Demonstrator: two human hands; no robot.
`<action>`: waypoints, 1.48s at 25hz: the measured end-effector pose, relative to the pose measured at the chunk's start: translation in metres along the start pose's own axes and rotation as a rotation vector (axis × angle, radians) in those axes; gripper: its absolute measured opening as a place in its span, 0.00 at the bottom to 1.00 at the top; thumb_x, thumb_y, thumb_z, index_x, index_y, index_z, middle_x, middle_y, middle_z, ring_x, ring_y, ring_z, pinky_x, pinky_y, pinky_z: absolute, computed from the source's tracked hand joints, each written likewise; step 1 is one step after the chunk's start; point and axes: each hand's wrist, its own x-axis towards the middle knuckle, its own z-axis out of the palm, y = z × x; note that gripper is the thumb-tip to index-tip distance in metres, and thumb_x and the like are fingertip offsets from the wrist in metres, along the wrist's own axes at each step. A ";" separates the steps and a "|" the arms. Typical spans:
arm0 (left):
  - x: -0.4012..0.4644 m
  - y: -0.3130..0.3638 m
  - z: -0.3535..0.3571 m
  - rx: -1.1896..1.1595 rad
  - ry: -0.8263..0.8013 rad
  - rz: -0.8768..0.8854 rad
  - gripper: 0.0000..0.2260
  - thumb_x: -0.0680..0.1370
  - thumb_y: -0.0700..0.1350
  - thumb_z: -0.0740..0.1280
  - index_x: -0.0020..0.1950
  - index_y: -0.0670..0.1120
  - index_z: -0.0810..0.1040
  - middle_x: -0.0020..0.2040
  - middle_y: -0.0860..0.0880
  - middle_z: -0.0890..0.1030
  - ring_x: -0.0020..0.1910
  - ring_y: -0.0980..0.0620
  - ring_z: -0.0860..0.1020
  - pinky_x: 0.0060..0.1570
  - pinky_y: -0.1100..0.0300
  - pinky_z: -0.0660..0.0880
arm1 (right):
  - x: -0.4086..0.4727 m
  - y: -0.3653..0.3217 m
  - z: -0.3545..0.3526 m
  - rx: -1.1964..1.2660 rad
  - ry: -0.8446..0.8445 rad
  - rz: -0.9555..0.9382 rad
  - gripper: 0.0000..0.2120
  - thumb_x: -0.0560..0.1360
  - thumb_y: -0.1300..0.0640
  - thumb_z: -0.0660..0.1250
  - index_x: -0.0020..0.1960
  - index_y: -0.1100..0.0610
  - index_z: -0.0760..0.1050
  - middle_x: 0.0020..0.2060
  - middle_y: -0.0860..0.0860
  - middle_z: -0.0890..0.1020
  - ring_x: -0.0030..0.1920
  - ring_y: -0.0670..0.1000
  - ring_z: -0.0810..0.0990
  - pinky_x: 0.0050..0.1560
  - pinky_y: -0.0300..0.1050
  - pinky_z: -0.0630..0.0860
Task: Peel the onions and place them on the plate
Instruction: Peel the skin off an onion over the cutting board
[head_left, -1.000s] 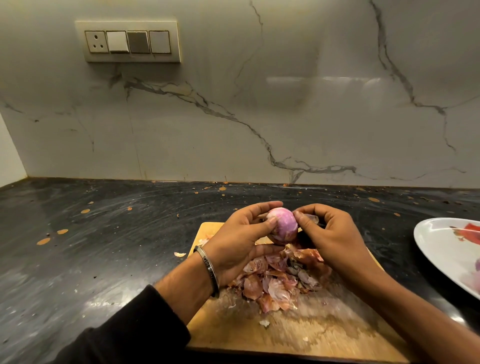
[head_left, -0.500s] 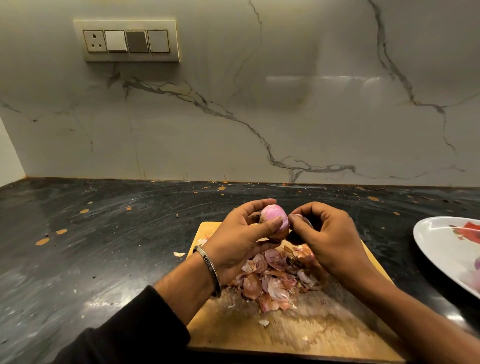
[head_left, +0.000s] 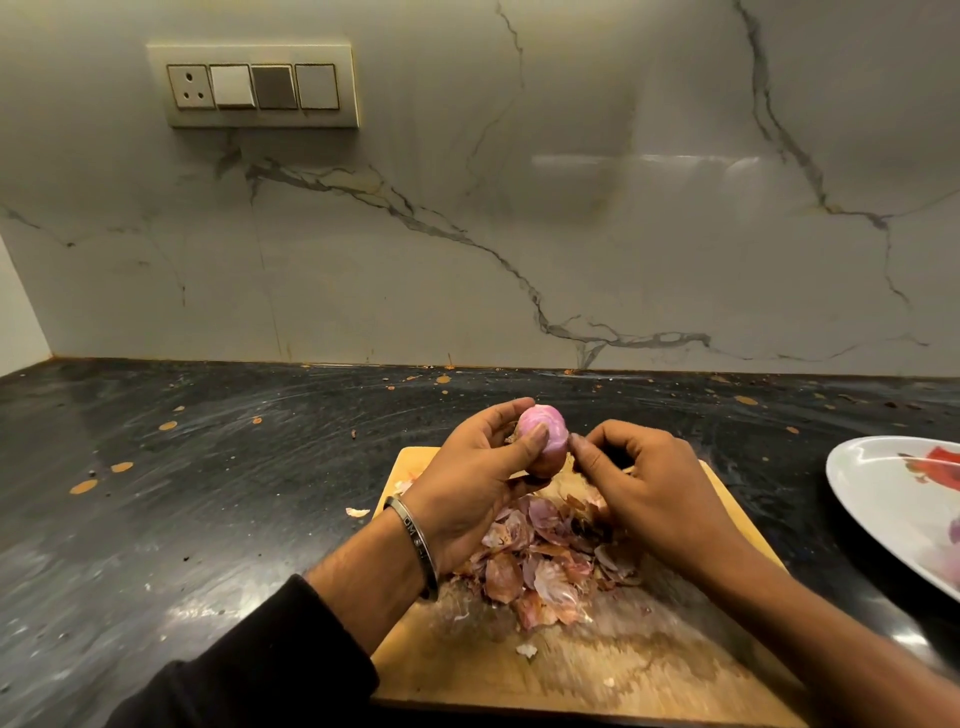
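Since 0.5 s ago the onion (head_left: 544, 439) is riding a little higher in the left hand (head_left: 470, 486), and the right hand (head_left: 647, 488) is drawing slightly away from it, its fingertips now just beside the bulb rather than on it.

Head view:
- Left hand is gripping the onion, thumb pressing across its front, fingers curling behind. Bulb is showing pink-purple, mostly bare of dry skin, and is being held above the far edge of the cutting board (head_left: 649, 670).
- Right hand is curling its fingers, thumb and forefinger tips meeting; cannot tell whether a scrap of skin is pinched between them.
- Metal bangle (head_left: 415, 540) is sitting on the left wrist; black sleeve (head_left: 249, 680) is covering the forearm below it.
- Pile of onion skins (head_left: 540, 566) is lying on the middle of the board, under both hands.
- 1 stray skin flake (head_left: 357, 512) is lying on the counter (head_left: 182, 519), just off the board's left edge.
- White plate (head_left: 878, 499) with a red print is sitting at the counter's right edge, cut by the frame; something purple on it is too blurred to name.
- Switch panel (head_left: 253, 85) is fixed on the marble wall (head_left: 571, 234) behind.
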 end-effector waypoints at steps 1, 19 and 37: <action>0.000 0.001 -0.001 -0.001 -0.003 0.003 0.18 0.77 0.37 0.67 0.67 0.42 0.74 0.56 0.43 0.82 0.49 0.51 0.83 0.50 0.57 0.82 | 0.001 0.000 -0.001 0.003 0.017 -0.012 0.06 0.79 0.54 0.68 0.43 0.51 0.80 0.35 0.46 0.82 0.36 0.43 0.80 0.35 0.35 0.75; -0.003 -0.002 0.001 0.278 -0.002 0.090 0.21 0.72 0.35 0.74 0.62 0.45 0.77 0.59 0.40 0.79 0.57 0.42 0.81 0.55 0.48 0.81 | -0.004 -0.004 0.000 0.155 0.119 -0.062 0.05 0.76 0.62 0.71 0.50 0.55 0.84 0.37 0.46 0.85 0.38 0.45 0.85 0.40 0.45 0.84; -0.006 -0.001 0.007 0.075 -0.067 -0.028 0.17 0.78 0.36 0.66 0.66 0.43 0.74 0.61 0.38 0.80 0.53 0.45 0.80 0.52 0.55 0.80 | -0.001 0.004 0.002 0.197 0.215 -0.011 0.06 0.75 0.62 0.73 0.47 0.52 0.84 0.36 0.46 0.85 0.37 0.43 0.85 0.39 0.37 0.82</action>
